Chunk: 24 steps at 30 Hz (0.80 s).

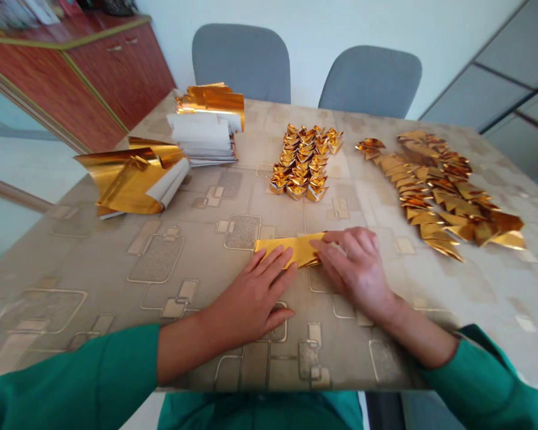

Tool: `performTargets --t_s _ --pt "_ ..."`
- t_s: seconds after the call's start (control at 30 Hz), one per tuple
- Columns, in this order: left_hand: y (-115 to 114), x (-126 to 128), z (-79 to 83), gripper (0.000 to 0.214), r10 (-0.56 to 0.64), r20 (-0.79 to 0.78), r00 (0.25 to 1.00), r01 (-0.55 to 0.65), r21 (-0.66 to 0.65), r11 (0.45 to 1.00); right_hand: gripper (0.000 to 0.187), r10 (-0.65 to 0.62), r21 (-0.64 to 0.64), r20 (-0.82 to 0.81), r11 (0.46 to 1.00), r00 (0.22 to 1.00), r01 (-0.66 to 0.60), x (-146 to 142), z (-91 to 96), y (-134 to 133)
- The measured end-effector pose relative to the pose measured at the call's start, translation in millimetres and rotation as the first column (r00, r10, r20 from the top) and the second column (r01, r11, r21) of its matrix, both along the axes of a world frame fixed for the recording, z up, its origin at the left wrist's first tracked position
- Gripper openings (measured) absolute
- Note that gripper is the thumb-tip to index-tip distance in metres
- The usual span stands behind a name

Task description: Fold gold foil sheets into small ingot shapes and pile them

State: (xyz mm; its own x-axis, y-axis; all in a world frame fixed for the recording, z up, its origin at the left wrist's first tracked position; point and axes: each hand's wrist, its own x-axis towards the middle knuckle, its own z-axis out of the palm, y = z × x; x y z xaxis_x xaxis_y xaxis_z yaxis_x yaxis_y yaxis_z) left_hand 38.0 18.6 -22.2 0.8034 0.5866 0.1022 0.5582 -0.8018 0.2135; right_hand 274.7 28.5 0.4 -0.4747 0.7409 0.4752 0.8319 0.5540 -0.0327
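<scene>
A strip of folded gold foil paper (302, 246) lies flat on the table in front of me. My left hand (262, 289) rests on its left end with the fingers spread and pressing down. At the strip's right end, my right hand (351, 260) has its fingers curled and pinched onto the paper. Beyond the strip stand several small folded gold paper ingots (305, 160) in close rows. To the right lie long overlapping rows of flat, pointed gold foil pieces (439, 191).
A stack of white-backed foil sheets (203, 140) stands at the back left, with loose curled gold sheets (132, 179) nearer me. Two grey chairs (242, 63) are behind the patterned tablecloth (197, 239). A reddish wooden cabinet (116, 77) stands at the far left.
</scene>
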Motion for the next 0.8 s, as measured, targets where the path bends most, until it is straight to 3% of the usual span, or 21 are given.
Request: performTargets --t_s 0.1,0.27,0.47,0.8 --pt "0 1 -0.4 0.071 0.008 -0.009 1.0 -0.008 0.007 1.0 0.019 0.154 -0.079 0.07 0.986 0.986 -0.148 -9 -1.1 -19" --pt "3 -1 -1.7 0.07 -0.004 -0.035 0.999 0.005 0.032 0.999 0.037 0.086 -0.158 0.178 0.986 0.98 -0.058 -11 -5.9 -37" --pt "11 -12 2.9 0.069 -0.053 -0.058 0.997 0.057 0.078 0.995 0.035 0.038 -0.157 0.205 0.988 0.978 -0.005 -1 -1.5 -43" --pt "7 -64 11.6 0.067 -0.039 -0.127 0.991 0.056 0.137 0.989 0.033 0.048 -0.206 0.149 0.978 0.988 -0.017 -3 -3.6 -42"
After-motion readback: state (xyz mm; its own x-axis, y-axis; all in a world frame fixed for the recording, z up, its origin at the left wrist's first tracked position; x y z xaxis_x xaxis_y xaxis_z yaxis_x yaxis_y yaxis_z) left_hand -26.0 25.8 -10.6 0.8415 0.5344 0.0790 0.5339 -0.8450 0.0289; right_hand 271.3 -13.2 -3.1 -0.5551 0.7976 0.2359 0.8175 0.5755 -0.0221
